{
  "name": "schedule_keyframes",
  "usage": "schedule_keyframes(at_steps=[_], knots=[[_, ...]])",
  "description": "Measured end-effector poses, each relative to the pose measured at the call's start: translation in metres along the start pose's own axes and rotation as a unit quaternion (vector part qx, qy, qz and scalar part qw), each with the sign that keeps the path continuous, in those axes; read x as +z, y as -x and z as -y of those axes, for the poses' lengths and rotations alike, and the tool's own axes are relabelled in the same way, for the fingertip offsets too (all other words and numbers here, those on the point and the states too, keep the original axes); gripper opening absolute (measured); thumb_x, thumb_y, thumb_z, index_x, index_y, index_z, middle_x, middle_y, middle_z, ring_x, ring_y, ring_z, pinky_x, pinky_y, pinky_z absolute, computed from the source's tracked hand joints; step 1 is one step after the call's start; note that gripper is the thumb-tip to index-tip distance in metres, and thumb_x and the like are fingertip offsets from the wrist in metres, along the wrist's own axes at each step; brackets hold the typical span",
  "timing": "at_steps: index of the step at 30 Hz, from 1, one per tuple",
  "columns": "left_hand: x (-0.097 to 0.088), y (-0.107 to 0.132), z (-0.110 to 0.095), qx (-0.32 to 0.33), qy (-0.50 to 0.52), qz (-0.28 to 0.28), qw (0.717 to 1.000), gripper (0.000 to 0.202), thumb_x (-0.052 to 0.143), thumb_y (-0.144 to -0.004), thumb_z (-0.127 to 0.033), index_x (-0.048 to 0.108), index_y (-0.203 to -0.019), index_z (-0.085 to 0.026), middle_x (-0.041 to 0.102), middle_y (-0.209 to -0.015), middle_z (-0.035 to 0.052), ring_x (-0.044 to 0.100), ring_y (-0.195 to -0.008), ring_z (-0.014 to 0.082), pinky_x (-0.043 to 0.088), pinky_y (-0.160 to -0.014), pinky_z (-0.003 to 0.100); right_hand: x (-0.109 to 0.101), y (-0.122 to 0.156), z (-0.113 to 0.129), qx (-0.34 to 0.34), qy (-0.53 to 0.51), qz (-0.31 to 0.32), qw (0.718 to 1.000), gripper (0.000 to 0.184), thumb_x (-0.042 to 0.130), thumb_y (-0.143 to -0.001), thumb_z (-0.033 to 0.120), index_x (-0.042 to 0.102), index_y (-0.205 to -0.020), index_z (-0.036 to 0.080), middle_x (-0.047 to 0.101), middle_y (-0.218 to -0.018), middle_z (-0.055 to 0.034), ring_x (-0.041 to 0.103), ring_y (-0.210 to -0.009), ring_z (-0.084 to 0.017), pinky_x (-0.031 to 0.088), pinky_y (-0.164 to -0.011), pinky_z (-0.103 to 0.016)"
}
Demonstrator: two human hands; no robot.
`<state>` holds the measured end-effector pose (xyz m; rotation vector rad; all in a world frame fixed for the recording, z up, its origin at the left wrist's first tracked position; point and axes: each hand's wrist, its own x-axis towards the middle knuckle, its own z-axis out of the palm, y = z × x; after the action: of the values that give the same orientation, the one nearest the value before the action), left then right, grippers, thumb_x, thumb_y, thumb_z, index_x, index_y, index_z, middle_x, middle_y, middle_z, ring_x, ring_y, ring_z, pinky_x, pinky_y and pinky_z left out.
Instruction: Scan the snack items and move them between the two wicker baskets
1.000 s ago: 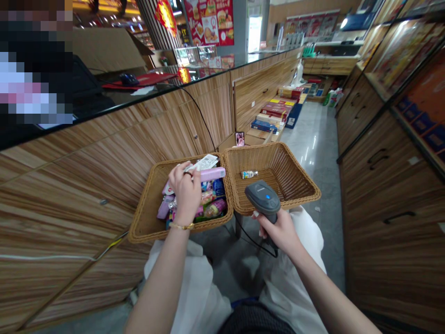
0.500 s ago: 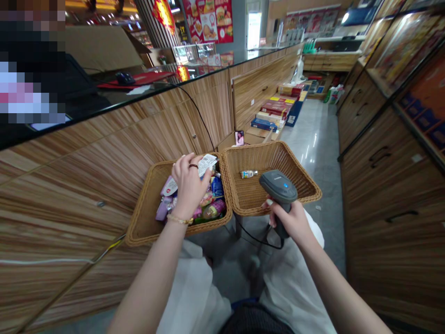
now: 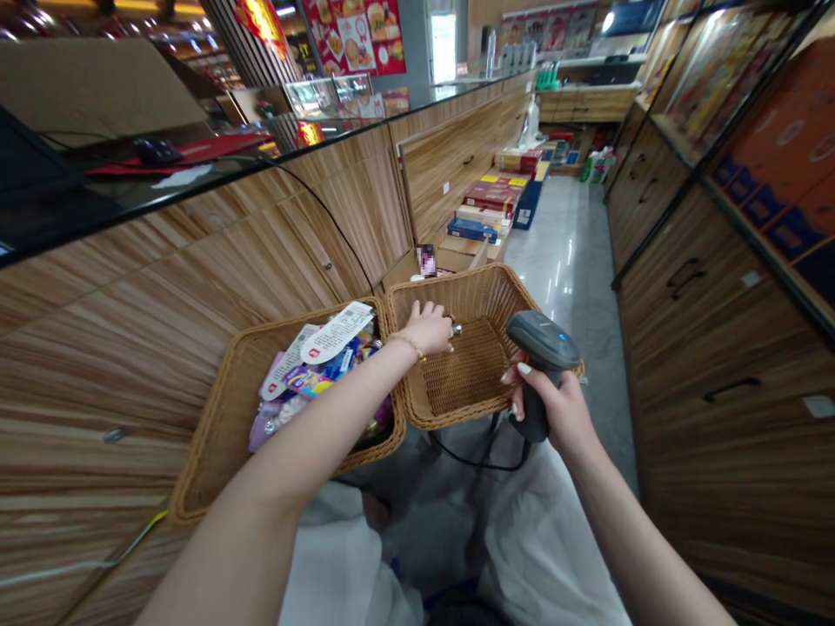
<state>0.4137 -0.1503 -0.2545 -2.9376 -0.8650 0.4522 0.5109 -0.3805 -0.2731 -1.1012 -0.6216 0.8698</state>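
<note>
My left hand (image 3: 427, 329) reaches into the right wicker basket (image 3: 466, 413), palm down with its fingers spread. It lies over a small bottle, whose capped end (image 3: 457, 329) shows past the fingertips; the rest is hidden. My right hand (image 3: 554, 396) is wrapped round the handle of a grey barcode scanner (image 3: 543, 339), held upright by the basket's right side. Under my left forearm, the left wicker basket (image 3: 205, 435) holds several packaged goods, among them a white oval card (image 3: 337, 333) with print, purple packs (image 3: 264, 423) and a blue pack (image 3: 340, 362).
A wooden counter (image 3: 287, 235) with a dark glass top runs along the left. Boxes (image 3: 492, 193) lie on an open drawer ahead, near a phone (image 3: 426, 260) behind the baskets. Wooden cabinets (image 3: 704, 348) line the right. The scanner's black cable (image 3: 479, 465) hangs below the right basket.
My left hand has moved right, from the goods in the left basket to the small bottle in the right one. The view has turned slightly right. The scanner stays in my right hand.
</note>
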Motion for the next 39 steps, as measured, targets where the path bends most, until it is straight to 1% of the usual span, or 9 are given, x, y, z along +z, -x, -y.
schedule_keyframes(at_steps=[7,13,17,19,21,23,30,36,39], knots=[[0.019,-0.074,-0.017,0.022,0.005,0.077,0.997,0.059,0.082,-0.081,-0.039,0.066,-0.135,-0.022,0.061,-0.144,0.0173,0.05,-0.136,0.0342,0.035,-0.115,0.051,0.002,0.0,0.002,0.014,0.011,0.002,1.0,0.03,0.075,-0.087,0.043,0.063,-0.096,0.018,0.074,-0.078,-0.0021,0.057,-0.039,-0.011,0.049,-0.041,-0.026],[0.038,-0.095,-0.022,0.022,-0.002,0.072,0.997,0.041,0.078,-0.081,-0.025,0.076,-0.121,-0.022,0.067,-0.135,0.0177,0.056,-0.132,0.0338,0.027,-0.12,0.055,0.001,0.0,0.002,0.013,-0.001,0.017,1.0,0.026,0.074,-0.089,0.041,0.064,-0.096,0.017,0.073,-0.077,-0.0013,0.058,-0.038,-0.01,0.048,-0.042,-0.024],[0.044,-0.09,-0.027,0.022,-0.014,0.039,0.999,0.032,0.065,-0.091,-0.017,0.077,-0.12,-0.021,0.066,-0.135,0.0182,0.056,-0.133,0.0325,0.021,-0.123,0.056,0.001,-0.001,0.003,0.018,0.0,0.018,1.0,0.028,0.074,-0.088,0.042,0.064,-0.096,0.018,0.074,-0.077,-0.0014,0.058,-0.038,-0.01,0.048,-0.042,-0.025],[0.044,-0.087,-0.031,0.019,-0.017,0.041,0.999,0.028,0.061,-0.097,-0.019,0.075,-0.121,-0.018,0.067,-0.132,0.0175,0.059,-0.129,0.0301,0.031,-0.12,0.055,0.002,-0.001,0.003,0.019,0.01,0.017,1.0,0.029,0.073,-0.088,0.044,0.063,-0.096,0.018,0.073,-0.076,-0.0014,0.058,-0.038,-0.011,0.048,-0.042,-0.025],[0.042,-0.084,-0.034,0.013,-0.016,0.053,0.998,0.029,0.062,-0.1,-0.029,0.068,-0.126,-0.017,0.066,-0.131,0.0143,0.063,-0.121,0.0269,0.048,-0.109,0.051,0.002,-0.001,0.003,0.02,0.021,0.015,0.999,0.031,0.073,-0.088,0.047,0.063,-0.096,0.018,0.073,-0.075,-0.0015,0.057,-0.038,-0.011,0.048,-0.042,-0.026],[0.039,-0.083,-0.036,0.005,-0.011,0.066,0.998,0.039,0.065,-0.1,-0.038,0.062,-0.132,-0.017,0.063,-0.133,0.0118,0.066,-0.114,0.0248,0.058,-0.097,0.047,0.002,-0.001,0.002,0.021,0.026,0.014,0.999,0.032,0.073,-0.087,0.048,0.063,-0.096,0.018,0.073,-0.076,-0.0018,0.057,-0.038,-0.011,0.048,-0.042,-0.026],[0.019,-0.073,-0.035,-0.023,0.013,0.092,0.995,0.042,0.066,-0.099,-0.04,0.06,-0.133,-0.017,0.063,-0.133,0.011,0.066,-0.113,0.0246,0.059,-0.095,0.047,0.002,-0.001,0.003,0.017,0.041,0.012,0.999,0.035,0.072,-0.087,0.051,0.062,-0.096,0.019,0.073,-0.077,-0.002,0.057,-0.037,-0.012,0.049,-0.041,-0.027],[-0.012,-0.032,-0.018,-0.039,0.043,0.02,0.998,0.023,0.06,-0.095,-0.011,0.075,-0.112,-0.009,0.073,-0.116,0.023,0.071,-0.114,0.0321,0.056,-0.095,0.039,0.003,-0.002,0.002,0.014,0.031,0.011,0.999,0.037,0.075,-0.084,0.052,0.062,-0.092,0.018,0.074,-0.076,-0.0026,0.056,-0.037,-0.011,0.049,-0.04,-0.026],[-0.025,0.003,-0.007,-0.05,0.063,-0.041,0.996,0.025,0.062,-0.094,-0.014,0.074,-0.116,-0.011,0.074,-0.119,0.0196,0.072,-0.114,0.0308,0.056,-0.094,0.036,0.003,-0.002,0.001,0.015,0.023,0.011,1.0,0.035,0.076,-0.085,0.05,0.062,-0.092,0.018,0.074,-0.076,-0.0025,0.056,-0.038,-0.011,0.049,-0.041,-0.026]])
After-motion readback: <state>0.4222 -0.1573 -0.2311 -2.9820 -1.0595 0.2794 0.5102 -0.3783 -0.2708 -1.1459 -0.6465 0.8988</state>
